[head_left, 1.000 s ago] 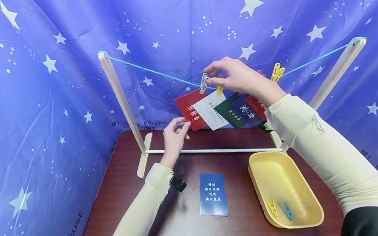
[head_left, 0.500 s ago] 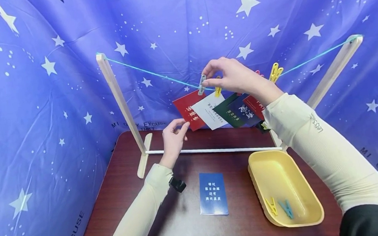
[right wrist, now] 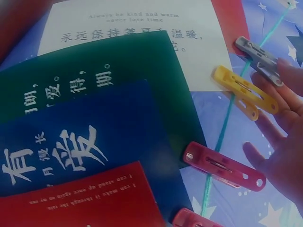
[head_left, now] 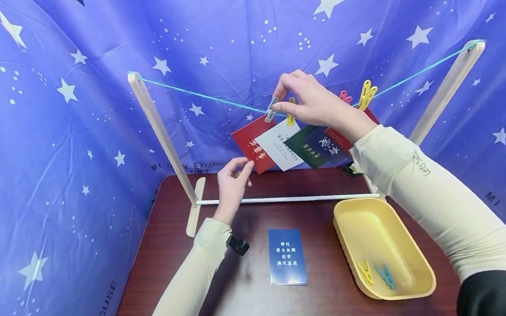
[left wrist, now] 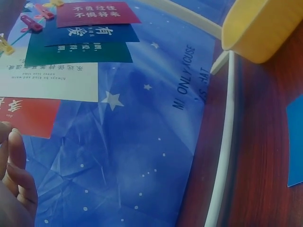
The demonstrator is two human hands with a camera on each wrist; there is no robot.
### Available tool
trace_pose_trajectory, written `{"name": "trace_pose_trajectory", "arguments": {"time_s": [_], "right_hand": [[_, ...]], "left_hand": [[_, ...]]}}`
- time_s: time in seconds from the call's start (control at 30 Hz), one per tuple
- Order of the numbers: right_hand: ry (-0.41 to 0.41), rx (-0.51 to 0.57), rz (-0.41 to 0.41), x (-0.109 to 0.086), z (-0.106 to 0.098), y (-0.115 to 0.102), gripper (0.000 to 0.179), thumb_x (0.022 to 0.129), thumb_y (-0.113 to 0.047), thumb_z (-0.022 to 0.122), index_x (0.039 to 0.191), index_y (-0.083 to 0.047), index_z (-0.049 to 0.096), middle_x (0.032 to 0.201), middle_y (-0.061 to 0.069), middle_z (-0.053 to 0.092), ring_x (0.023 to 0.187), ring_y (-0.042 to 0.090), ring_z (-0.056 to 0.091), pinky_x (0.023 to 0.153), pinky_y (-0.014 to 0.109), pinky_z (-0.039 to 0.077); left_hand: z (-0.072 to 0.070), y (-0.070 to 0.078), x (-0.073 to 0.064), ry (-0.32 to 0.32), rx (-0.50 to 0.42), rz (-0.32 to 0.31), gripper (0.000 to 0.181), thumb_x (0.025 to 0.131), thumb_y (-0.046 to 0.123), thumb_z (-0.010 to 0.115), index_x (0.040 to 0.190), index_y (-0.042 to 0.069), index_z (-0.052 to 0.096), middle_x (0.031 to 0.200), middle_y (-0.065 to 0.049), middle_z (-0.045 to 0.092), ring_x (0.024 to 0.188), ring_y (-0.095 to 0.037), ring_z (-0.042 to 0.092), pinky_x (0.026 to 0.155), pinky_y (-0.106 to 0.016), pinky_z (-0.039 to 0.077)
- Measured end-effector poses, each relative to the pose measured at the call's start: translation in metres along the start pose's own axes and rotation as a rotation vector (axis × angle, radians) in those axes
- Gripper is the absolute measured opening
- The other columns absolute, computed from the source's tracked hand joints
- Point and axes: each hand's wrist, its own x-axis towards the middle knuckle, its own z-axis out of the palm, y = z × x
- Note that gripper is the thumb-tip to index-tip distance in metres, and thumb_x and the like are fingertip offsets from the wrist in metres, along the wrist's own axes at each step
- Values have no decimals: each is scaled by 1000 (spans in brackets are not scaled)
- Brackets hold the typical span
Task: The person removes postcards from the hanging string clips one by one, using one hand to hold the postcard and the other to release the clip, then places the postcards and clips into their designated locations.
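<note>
In the head view, my left hand [head_left: 233,184] pinches the lower left edge of a red card [head_left: 249,139] between thumb and index finger. My right hand [head_left: 308,99] pinches a grey clothespin [head_left: 270,112] at the upper corner of this card, on the green string [head_left: 203,97]. Seen from the right wrist, the grey clothespin [right wrist: 255,59] sits across the string, with fingertips at its handle end. A yellow clothespin [right wrist: 244,90] beside it holds a white card [right wrist: 128,14], which overlaps the red one. My right hand hides part of the string in the head view.
Further right hang a green card [head_left: 298,147], a dark blue card [head_left: 335,157] and red cards under pink and yellow clothespins [head_left: 366,94]. Wooden posts [head_left: 162,135] carry the string. A blue card [head_left: 288,274] and a yellow basin [head_left: 385,227] with two clothespins are on the table.
My right hand and the grey clothespin have risen slightly, and the clothespin leans more. My left hand keeps its place at the red card's edge.
</note>
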Motion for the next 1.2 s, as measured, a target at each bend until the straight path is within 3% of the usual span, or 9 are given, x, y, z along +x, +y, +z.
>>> {"name": "trace_pose_trajectory", "arguments": {"time_s": [0.33, 0.57, 0.8, 0.87, 1.03, 1.2], "right_hand": [[67, -2, -54, -4, 7, 0, 12, 98, -12, 72, 96, -3, 63, 114, 17, 66, 116, 36, 50, 103, 54, 32], [148, -5, -68, -7, 11, 0, 14, 96, -10, 74, 89, -3, 63, 117, 20, 66, 118, 35, 51, 109, 52, 29], [246, -3, -118, -10, 15, 0, 11, 95, -5, 74, 90, 0, 66, 107, 19, 67, 115, 36, 54, 110, 52, 30], [272, -7, -135, -10, 15, 0, 11, 95, -4, 74, 89, 0, 66, 105, 19, 67, 115, 36, 55, 110, 52, 30], [306, -12, -132, -10, 15, 1, 10, 94, -4, 74, 89, 0, 66, 106, 20, 67, 117, 37, 55, 112, 52, 30], [320, -13, -116, -13, 14, 1, 10, 94, -5, 74, 89, 0, 67, 107, 19, 68, 119, 36, 55, 111, 51, 30]], "left_hand": [[-3, 30, -9, -4, 7, 32, 12, 94, -7, 70, 101, -17, 69, 84, -31, 67, 46, -10, 53, 48, -19, 43], [-8, 28, -9, 0, -1, 35, 13, 94, -8, 70, 103, -17, 69, 86, -40, 62, 46, -5, 52, 48, -16, 40], [-10, 29, -10, 10, 12, 23, 13, 94, -8, 70, 103, -16, 70, 80, -21, 68, 46, -10, 53, 49, -17, 41], [-11, 29, -10, 14, 15, 23, 12, 94, -8, 70, 103, -16, 70, 82, -23, 69, 47, -9, 53, 48, -18, 41], [-13, 16, -6, 23, 14, 28, 12, 94, -9, 69, 104, -16, 70, 89, -35, 66, 46, -8, 52, 48, -21, 41], [-17, 1, -4, 29, 25, 36, 13, 94, -4, 72, 104, -13, 72, 90, -31, 69, 45, -13, 53, 48, -22, 42]]}}
